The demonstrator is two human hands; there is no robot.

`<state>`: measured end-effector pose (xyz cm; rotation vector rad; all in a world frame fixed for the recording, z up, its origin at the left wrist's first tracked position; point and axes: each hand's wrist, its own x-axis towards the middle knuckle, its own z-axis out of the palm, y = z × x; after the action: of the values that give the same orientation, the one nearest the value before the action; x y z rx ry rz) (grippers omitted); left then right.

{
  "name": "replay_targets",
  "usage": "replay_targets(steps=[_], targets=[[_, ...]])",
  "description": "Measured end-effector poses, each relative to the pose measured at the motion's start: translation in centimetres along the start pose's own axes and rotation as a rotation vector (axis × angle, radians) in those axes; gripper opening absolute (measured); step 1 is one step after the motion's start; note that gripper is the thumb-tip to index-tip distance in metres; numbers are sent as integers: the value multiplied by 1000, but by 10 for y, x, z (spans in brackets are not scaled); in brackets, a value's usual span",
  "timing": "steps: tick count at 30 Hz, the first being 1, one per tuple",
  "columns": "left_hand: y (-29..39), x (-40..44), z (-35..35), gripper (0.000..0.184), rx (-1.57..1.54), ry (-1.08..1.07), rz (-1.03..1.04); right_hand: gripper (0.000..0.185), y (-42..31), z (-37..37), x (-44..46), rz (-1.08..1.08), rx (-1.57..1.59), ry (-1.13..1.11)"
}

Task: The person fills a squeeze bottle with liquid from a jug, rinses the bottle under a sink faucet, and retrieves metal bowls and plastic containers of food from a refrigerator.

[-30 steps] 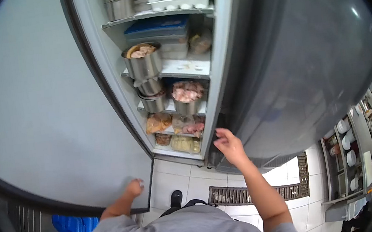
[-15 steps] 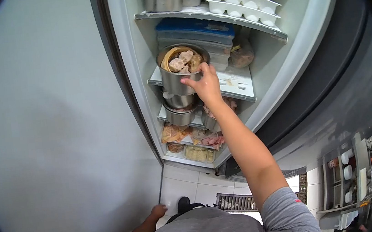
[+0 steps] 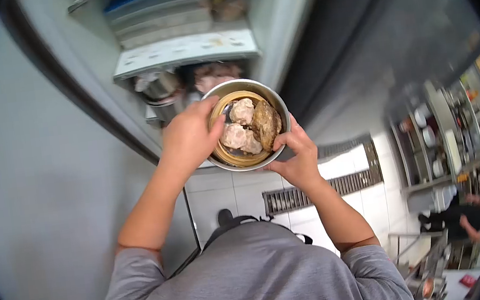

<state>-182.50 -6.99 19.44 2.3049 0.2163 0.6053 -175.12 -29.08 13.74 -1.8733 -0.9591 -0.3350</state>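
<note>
A round metal pot (image 3: 278,102) is in front of my body, outside the fridge. Nested in it is a bamboo steamer basket (image 3: 235,161) holding pale dumplings (image 3: 235,136) and a darker brown piece of food (image 3: 267,125). My right hand (image 3: 296,150) grips the pot's right wall, thumb over the rim. My left hand (image 3: 189,137) reaches over the pot's left rim, its thumb and fingers closed on the edge of the steamer basket. Its fingertips are partly hidden.
Behind the pot stands the open fridge, with a white shelf (image 3: 187,50), stacked lidded containers (image 3: 160,17) and metal pots (image 3: 162,88) below. The large door (image 3: 64,170) is on the left. A floor drain grate (image 3: 321,190) crosses the tiles. A co-worker (image 3: 467,218) stands at far right.
My right hand has brought the pot out of the fridge, toward my body. My left hand has risen from my side to the steamer basket. The view has shifted downward.
</note>
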Motion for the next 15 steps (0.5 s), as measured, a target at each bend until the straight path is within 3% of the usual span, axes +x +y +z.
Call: replay_targets(steps=[2, 7, 10, 15], targets=[[21, 5, 45, 31, 417, -226, 198, 48, 7, -32, -38, 49, -95, 2], [87, -5, 175, 19, 384, -473, 424, 48, 35, -108, -147, 333, -172, 129], [155, -31, 237, 20, 457, -582, 654, 49, 48, -157, -213, 347, -252, 286], [260, -77, 316, 19, 457, -667, 822, 49, 57, -239, -299, 383, -327, 452]])
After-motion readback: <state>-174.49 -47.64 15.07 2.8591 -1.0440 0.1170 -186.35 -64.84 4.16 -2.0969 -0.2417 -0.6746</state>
